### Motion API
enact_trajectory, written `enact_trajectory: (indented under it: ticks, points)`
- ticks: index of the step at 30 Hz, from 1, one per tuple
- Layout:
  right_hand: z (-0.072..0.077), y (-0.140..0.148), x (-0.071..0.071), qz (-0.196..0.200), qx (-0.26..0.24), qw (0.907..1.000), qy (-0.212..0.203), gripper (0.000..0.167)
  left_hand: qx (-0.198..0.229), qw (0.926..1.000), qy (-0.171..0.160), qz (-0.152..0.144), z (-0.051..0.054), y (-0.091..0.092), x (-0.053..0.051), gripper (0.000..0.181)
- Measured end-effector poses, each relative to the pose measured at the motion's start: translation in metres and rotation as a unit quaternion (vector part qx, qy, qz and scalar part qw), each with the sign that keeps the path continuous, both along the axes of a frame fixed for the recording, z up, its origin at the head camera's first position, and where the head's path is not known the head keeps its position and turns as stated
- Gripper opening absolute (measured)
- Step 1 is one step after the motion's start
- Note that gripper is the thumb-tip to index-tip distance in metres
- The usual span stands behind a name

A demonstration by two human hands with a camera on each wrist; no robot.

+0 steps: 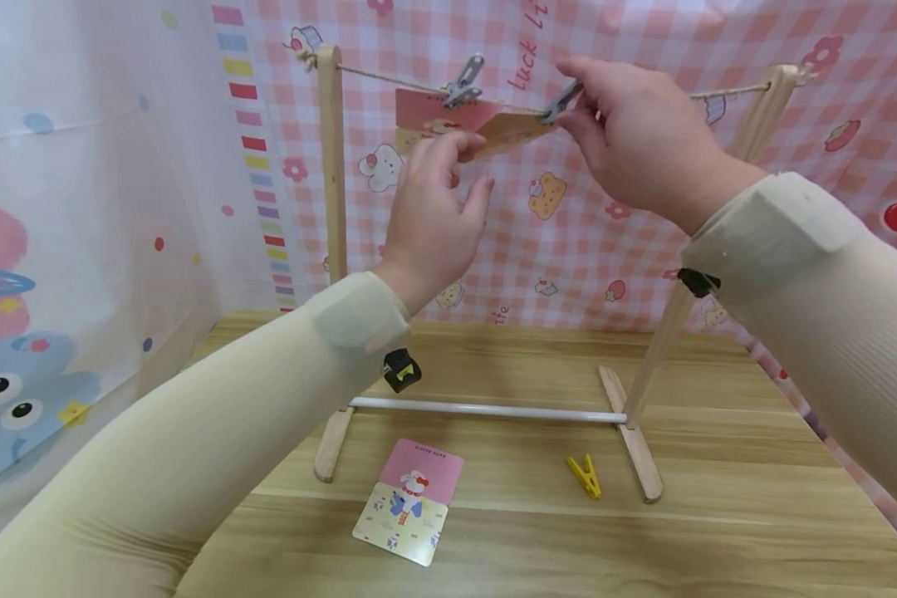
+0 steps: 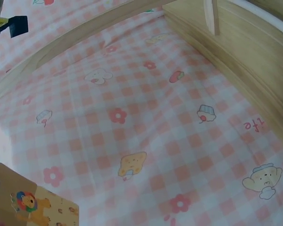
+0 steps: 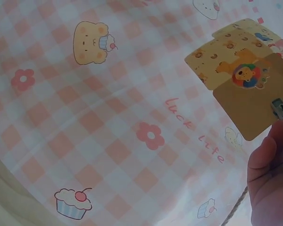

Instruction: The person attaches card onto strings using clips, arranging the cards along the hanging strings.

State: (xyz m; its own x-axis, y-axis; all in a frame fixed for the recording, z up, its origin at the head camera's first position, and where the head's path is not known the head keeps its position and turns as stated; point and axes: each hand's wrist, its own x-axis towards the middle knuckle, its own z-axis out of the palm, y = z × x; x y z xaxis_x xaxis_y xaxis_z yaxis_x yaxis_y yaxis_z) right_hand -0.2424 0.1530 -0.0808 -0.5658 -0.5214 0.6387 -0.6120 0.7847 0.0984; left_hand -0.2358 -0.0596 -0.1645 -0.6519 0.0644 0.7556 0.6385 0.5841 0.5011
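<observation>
Pinching a slim grey clothespin (image 1: 561,102) with the right hand (image 1: 639,141), with thumb and fingers clamped on it, at the corner of a round-cornered brown card (image 1: 517,133) beside twisted twine (image 1: 389,78). Curving the left hand (image 1: 438,203) near the card's lower edge, with thumb and fingers apart. Working above a wood-grain tabletop (image 1: 508,498).

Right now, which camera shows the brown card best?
The right wrist view: the brown card appears large and nearly whole. The left wrist view cuts it off at the bottom; the head view shows it small and steeply angled.
</observation>
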Motion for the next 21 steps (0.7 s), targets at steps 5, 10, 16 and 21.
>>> enact_trajectory:
  ticks: [5,10,16,21]
  points:
    - [-0.001,0.0,-0.001,0.002,-0.008,0.9998,0.019,0.049,-0.009,0.9999,0.004,-0.006,-0.005,-0.003,0.004,0.035]
    - [-0.003,0.0,-0.001,0.005,-0.022,0.9992,0.032,0.048,-0.007,0.9999,0.006,-0.014,-0.012,-0.006,0.005,0.032]
    - [-0.005,-0.001,-0.002,0.01,-0.048,0.9981,0.038,0.047,-0.007,0.9998,-0.003,-0.019,-0.019,-0.012,0.005,0.031]
    - [-0.006,-0.002,-0.002,0.013,-0.07,0.9968,0.035,0.047,-0.011,0.9998,-0.005,-0.018,-0.023,-0.016,0.004,0.029]
